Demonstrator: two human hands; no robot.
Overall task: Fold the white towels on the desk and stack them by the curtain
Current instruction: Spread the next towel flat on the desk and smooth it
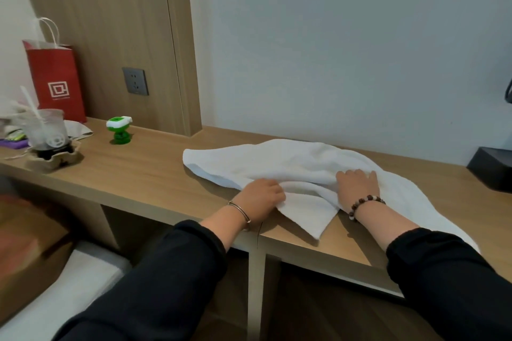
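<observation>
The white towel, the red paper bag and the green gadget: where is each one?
white towel (291, 160), head view, its rumpled middle.
red paper bag (56, 75), head view, its front face.
green gadget (119, 134), head view, its green body.

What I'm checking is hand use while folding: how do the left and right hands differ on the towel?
The left hand curls its fingers round a fold of the white towel near the front edge of the desk; the right hand lies flat on it, fingers straight. The left wrist wears a thin metal bangle, the right a beaded bracelet. Both touch the towel and have dark sleeves.
</observation>
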